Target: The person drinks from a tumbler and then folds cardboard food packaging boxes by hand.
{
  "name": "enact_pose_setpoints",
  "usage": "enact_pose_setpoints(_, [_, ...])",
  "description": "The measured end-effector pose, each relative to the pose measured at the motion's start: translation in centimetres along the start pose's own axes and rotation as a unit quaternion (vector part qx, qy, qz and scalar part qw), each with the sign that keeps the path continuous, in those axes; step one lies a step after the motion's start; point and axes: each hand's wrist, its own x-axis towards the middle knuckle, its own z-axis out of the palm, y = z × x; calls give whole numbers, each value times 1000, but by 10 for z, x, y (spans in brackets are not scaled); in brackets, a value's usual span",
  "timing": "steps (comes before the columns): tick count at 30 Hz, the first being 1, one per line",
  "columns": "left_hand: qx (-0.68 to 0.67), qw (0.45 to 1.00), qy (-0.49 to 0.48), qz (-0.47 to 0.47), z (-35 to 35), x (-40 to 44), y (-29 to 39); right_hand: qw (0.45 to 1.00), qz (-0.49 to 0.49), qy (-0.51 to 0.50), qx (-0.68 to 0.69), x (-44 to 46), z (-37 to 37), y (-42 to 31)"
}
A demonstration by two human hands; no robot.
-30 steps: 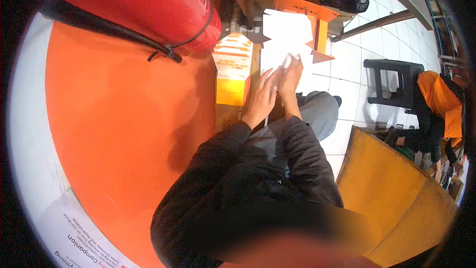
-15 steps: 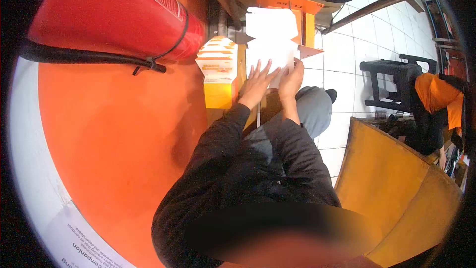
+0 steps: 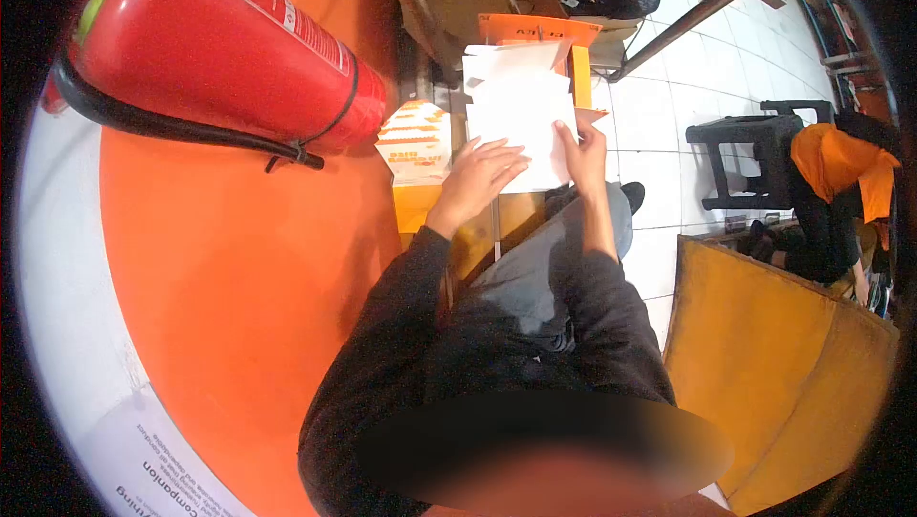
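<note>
A white card sheet (image 3: pixel 521 101) with cut flaps lies in front of me, brightly lit. On its lower left part rests my left hand (image 3: pixel 475 180), fingers spread and laid flat. My right hand (image 3: pixel 586 154) pinches the sheet's right edge between thumb and fingers. Left of the sheet are folded white-and-orange printed cartons (image 3: pixel 416 149), close to my left hand but apart from it. Behind the sheet stands an orange printed piece (image 3: pixel 540 30), partly covered by it.
A red fire extinguisher (image 3: pixel 229 39) with a black hose lies at upper left over an orange surface (image 3: pixel 239 297). A black stool (image 3: pixel 750 159) and a crouching person in orange and black (image 3: pixel 836 183) are at right. A yellow-brown panel (image 3: pixel 764 355) stands lower right.
The sheet's top flaps now stand partly raised, and the sheet sits lower. My right hand has moved right and grips its edge. The view has shifted, showing more of the extinguisher.
</note>
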Motion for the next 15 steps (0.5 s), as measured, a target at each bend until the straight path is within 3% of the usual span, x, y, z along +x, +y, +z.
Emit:
enact_pose_setpoints(2, [-170,982,58,-56,-11,2,26,989,-135,26,-62,-31,-7,-37])
enact_pose_setpoints(4, [-379,905,163,-109,-8,3,57,961,-239,47,-127,-66,-13,-70])
enact_pose_setpoints(7, [-571,793,155,-148,-16,-1,99,896,-381,18,-227,-97,-22,-84])
enact_pose_setpoints(8, [-600,785,110,-111,-18,-2,98,882,-414,17,-223,-101,-22,-86])
enact_pose_setpoints(11, [-758,637,91,-106,-21,-11,99,855,-445,25,-265,-112,-29,-92])
enact_pose_setpoints(12, [-767,624,109,-108,-22,-15,100,849,-452,25,-272,-117,-31,-95])
enact_pose_setpoints(15, [-667,723,125,-126,-28,-29,110,845,-463,31,-265,-131,-32,-103])
